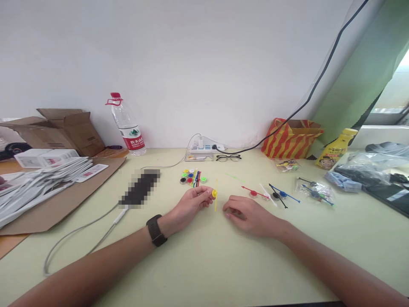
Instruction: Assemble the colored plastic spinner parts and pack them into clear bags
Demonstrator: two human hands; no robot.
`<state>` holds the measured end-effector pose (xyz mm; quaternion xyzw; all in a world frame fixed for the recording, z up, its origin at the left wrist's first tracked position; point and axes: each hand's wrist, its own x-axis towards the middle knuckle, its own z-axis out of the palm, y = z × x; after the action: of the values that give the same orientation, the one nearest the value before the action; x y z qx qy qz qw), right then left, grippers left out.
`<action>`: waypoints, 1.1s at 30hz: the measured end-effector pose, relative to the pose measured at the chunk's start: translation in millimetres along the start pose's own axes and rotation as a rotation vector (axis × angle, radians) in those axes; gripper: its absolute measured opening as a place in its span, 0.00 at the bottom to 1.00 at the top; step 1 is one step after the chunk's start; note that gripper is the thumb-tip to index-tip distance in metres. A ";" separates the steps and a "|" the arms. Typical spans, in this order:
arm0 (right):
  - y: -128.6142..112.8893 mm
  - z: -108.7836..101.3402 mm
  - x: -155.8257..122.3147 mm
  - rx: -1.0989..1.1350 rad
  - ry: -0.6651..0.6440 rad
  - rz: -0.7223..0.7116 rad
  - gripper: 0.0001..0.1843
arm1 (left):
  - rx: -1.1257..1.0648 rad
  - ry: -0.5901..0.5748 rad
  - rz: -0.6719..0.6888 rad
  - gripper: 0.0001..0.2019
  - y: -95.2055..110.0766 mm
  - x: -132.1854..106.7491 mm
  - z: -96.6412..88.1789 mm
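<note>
My left hand [191, 205], with a dark watch on its wrist, pinches a small yellow spinner [214, 194] by its round base. The spinner's thin yellow arrow stands upright just beyond the fingertips. To its right, my right hand [251, 214] rests loosely curled near the table, thumb apart from the fingers and nothing visible in it. Beyond the right hand lie a red arrow spinner [253, 193], a black one [275, 196], a blue one [283, 194] and a white arrow [268, 195]. Behind my left hand sit several coloured round bases [191, 175] and a bundle of arrows [196, 179].
Bagged spinners [315, 192] lie at the right. Glasses [228, 157] and a power strip [206, 147] are by the wall. Further left are a water bottle [129, 128], a blurred-out dark object [140, 188], a cable [92, 215] and stacked white pieces [57, 179] on cardboard.
</note>
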<state>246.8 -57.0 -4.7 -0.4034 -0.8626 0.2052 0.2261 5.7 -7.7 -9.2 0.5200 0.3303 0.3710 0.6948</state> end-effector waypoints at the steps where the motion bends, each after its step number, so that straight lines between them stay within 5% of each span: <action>1: 0.1 0.0 0.0 -0.001 0.001 -0.001 0.08 | 0.002 -0.003 0.003 0.16 0.1 -0.1 0.1; 13: -1.4 3.9 -1.4 0.053 0.083 -0.028 0.08 | 0.081 0.016 0.015 0.16 -1.8 0.8 1.0; 17: -0.9 10.6 2.6 0.065 0.271 -0.078 0.09 | 0.285 -0.060 0.112 0.15 -2.5 -2.3 8.0; 22: 0.2 16.2 6.8 0.042 0.289 -0.153 0.03 | 0.463 -0.156 0.192 0.15 -2.8 -11.6 18.9; 25: 0.3 12.2 6.3 0.020 0.308 -0.134 0.02 | 0.742 -0.152 0.281 0.16 1.4 -16.5 18.0; 30: 7.3 -1.7 4.6 -0.133 0.327 0.016 0.04 | 1.602 -0.161 0.653 0.13 15.6 -13.1 1.8; 33: 15.0 -6.0 5.5 -0.259 0.301 0.144 0.06 | 1.921 -0.132 0.759 0.16 17.6 -5.9 -8.7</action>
<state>256.1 -42.8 -6.6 -0.5158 -0.8071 0.0456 0.2836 -7.7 -5.3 6.2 0.9445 0.2627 0.1163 -0.1592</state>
